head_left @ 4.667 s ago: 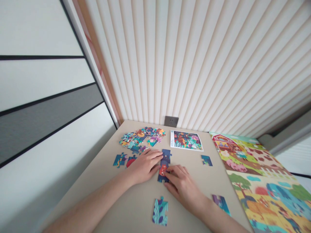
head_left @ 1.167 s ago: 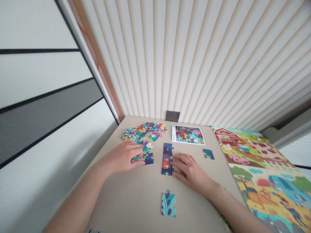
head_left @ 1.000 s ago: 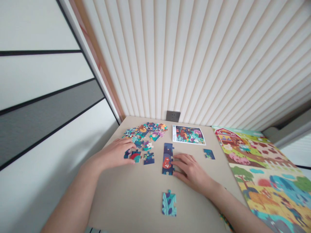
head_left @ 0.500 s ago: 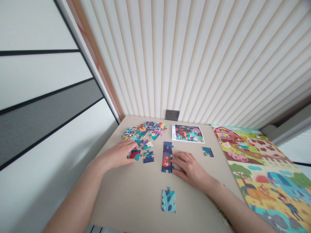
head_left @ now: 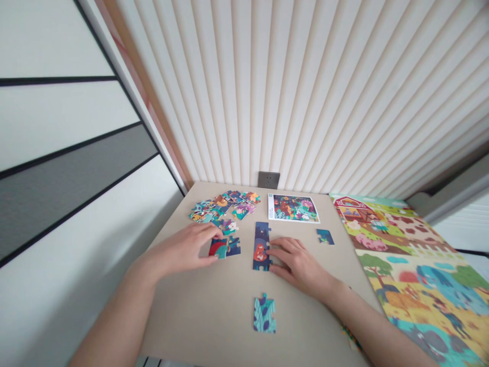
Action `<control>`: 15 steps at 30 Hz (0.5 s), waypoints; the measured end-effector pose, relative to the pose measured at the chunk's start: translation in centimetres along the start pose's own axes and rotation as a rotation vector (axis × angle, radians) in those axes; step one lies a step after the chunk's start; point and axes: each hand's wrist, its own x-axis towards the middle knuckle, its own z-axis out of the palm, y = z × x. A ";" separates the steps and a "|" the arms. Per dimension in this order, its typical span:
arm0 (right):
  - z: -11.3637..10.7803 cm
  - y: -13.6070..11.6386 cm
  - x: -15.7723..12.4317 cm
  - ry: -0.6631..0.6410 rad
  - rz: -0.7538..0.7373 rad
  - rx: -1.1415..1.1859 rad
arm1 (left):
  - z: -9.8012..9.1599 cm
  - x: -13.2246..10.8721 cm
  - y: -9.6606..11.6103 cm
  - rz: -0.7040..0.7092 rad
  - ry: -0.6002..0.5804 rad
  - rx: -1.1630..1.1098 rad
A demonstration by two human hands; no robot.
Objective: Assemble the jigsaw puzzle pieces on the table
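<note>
My left hand [head_left: 196, 240] grips a red and teal jigsaw piece [head_left: 218, 250] between thumb and fingers, low over the table. That piece now meets the left side of a dark blue jigsaw piece [head_left: 234, 246]; whether they interlock I cannot tell. Just behind lies a jigsaw piece with a white figure [head_left: 229, 226]. My right hand [head_left: 294, 262] has its fingers spread, the tips touching the right edge of a narrow joined strip of jigsaw pieces [head_left: 261, 247] with an orange-red figure. Nearer me lies a teal leaf-patterned piece [head_left: 264, 314].
A heap of loose jigsaw pieces [head_left: 221, 205] occupies the table's back left. Beside it are a printed picture card [head_left: 293, 208] and, farther right, a single blue piece [head_left: 325, 236]. Colourful animal puzzles [head_left: 416, 270] cover the right side. A ribbed wall with a socket [head_left: 269, 179] stands behind.
My left hand has shifted right, bringing the red and teal piece up against the dark blue one. My right hand stays at the strip. The view has turned slightly.
</note>
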 end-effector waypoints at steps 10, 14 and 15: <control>0.2 0.2 0.1 0.022 -0.011 -0.009 | 5.1 3.0 8.1 0.428 -0.048 0.060; 0.2 0.2 0.0 0.019 -0.009 -0.007 | 5.6 3.3 7.8 0.416 -0.002 0.047; 0.2 0.1 0.0 0.018 -0.007 -0.006 | 5.6 3.3 7.6 0.406 0.012 0.044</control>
